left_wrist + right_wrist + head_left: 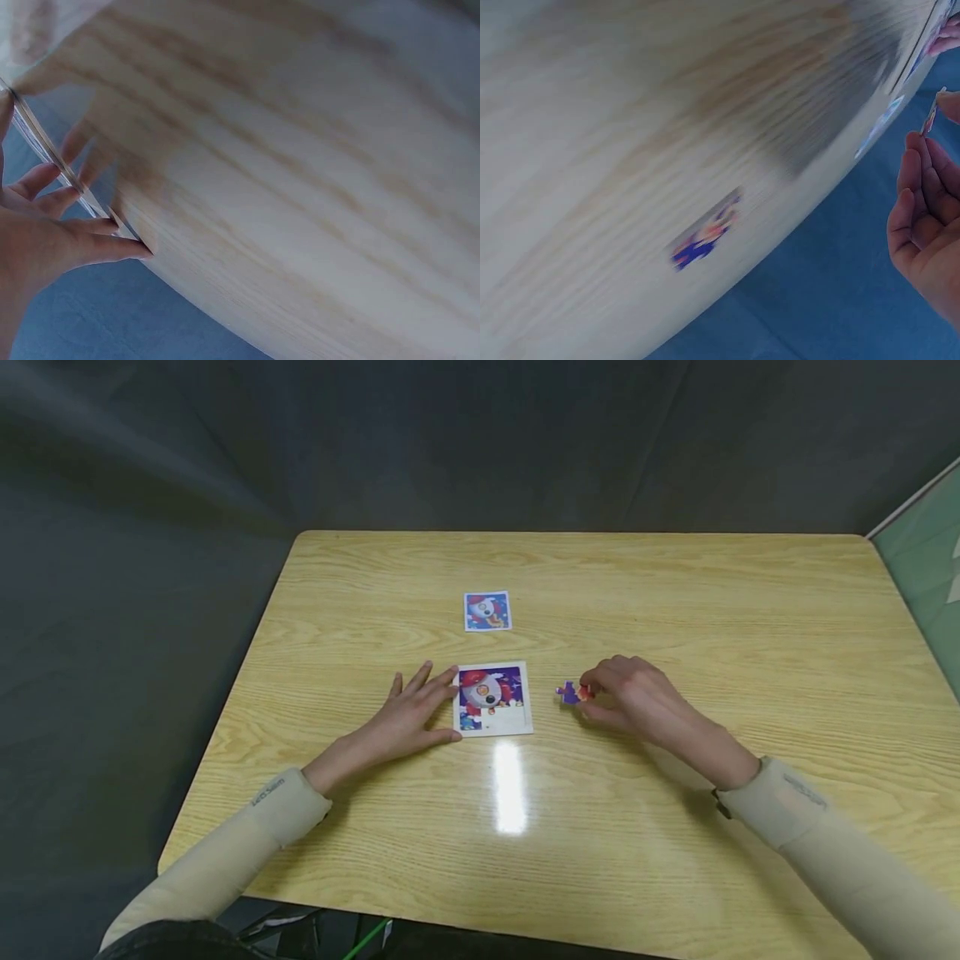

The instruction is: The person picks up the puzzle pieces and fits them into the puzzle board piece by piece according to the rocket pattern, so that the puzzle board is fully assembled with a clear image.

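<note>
A square jigsaw tray (529, 702) with a white border lies mid-table, its cartoon picture part-filled and its lower right bare. My left hand (408, 714) is spread along the tray's left side, fingertips at the upper edge and thumb at the lower corner. To the right of the tray, my right hand (633, 697) pinches a purple and red jigsaw piece (568, 693) between thumb and fingers. In the right wrist view the pinched piece (931, 116) shows nearly edge-on. Another piece (706, 234), purple with orange, lies on the tabletop near that hand.
A small square picture card (487, 612) with the same cartoon lies beyond the tray. The wooden table (675, 593) has a dark cloth (480, 443) behind it and on the left. A green panel (926, 585) stands at the right edge.
</note>
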The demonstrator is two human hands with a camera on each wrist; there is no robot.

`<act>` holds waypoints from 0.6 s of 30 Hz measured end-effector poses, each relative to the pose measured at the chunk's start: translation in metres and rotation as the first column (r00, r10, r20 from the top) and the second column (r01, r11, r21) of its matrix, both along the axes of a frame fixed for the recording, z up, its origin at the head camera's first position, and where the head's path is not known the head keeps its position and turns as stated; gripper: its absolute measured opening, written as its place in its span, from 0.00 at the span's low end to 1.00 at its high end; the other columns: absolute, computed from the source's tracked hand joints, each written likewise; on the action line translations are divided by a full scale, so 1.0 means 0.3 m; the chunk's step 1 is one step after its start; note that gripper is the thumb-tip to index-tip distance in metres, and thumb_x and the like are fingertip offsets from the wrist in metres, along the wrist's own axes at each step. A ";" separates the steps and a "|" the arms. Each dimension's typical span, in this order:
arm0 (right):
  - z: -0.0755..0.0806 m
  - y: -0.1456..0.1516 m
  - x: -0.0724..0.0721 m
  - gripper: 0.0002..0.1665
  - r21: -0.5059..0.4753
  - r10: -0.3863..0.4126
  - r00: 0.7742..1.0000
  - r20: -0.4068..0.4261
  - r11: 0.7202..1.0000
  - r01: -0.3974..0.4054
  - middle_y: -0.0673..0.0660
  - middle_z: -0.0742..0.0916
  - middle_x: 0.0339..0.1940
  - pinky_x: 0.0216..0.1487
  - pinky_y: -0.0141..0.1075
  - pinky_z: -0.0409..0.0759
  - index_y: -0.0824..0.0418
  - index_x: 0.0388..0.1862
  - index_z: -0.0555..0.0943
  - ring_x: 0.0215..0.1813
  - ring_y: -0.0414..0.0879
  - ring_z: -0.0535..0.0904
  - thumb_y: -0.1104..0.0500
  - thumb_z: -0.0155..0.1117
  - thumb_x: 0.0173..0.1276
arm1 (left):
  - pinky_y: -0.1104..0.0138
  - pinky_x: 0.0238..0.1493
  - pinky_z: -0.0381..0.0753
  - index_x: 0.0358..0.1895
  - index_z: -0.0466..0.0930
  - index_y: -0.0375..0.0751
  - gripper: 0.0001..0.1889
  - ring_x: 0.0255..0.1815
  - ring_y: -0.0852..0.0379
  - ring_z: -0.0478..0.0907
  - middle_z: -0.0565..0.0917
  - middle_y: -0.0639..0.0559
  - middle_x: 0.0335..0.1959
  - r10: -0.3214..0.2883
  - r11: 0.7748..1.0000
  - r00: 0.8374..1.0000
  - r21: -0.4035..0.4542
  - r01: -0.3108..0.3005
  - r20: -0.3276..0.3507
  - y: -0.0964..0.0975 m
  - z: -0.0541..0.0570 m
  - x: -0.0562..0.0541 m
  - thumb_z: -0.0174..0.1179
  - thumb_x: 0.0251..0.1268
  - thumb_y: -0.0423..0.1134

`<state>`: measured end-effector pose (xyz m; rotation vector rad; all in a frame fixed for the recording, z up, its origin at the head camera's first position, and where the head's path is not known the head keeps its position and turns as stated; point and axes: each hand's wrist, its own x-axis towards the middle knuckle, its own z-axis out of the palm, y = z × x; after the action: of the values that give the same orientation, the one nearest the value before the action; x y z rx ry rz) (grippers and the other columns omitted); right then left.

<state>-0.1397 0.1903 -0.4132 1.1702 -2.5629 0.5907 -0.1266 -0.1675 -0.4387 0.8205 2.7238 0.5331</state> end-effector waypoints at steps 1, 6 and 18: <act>0.002 -0.011 -0.002 0.14 0.002 0.003 1.000 0.008 1.000 -0.003 0.54 0.85 0.28 0.31 0.39 0.78 0.65 0.34 0.84 0.30 0.44 0.77 0.60 0.77 0.51 | 0.35 0.69 0.33 0.69 0.66 0.43 0.36 0.77 0.40 0.37 0.48 0.51 0.78 0.001 1.000 1.000 0.001 -0.001 0.000 -0.001 -0.001 0.000 0.58 0.63 0.61; 0.003 -0.055 -0.008 0.15 0.001 0.029 1.000 0.013 1.000 -0.029 0.54 0.86 0.29 0.33 0.39 0.78 0.65 0.35 0.84 0.31 0.44 0.78 0.57 0.76 0.53 | 0.35 0.69 0.33 0.69 0.66 0.43 0.36 0.77 0.40 0.37 0.48 0.52 0.78 -0.002 1.000 1.000 0.007 0.002 -0.001 -0.001 -0.002 -0.001 0.58 0.63 0.60; 0.008 -0.122 -0.024 0.14 -0.002 0.078 0.997 -0.004 0.997 -0.078 0.53 0.84 0.27 0.32 0.37 0.78 0.65 0.35 0.84 0.29 0.44 0.77 0.57 0.76 0.54 | 0.34 0.68 0.33 0.69 0.66 0.43 0.36 0.77 0.40 0.37 0.49 0.51 0.78 0.005 1.000 1.000 0.009 -0.005 -0.001 0.000 0.000 0.002 0.59 0.63 0.60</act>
<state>-0.1470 0.1537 -0.4110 1.2741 -2.5227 0.6074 -0.1261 -0.1674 -0.4387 0.8171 2.7265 0.5461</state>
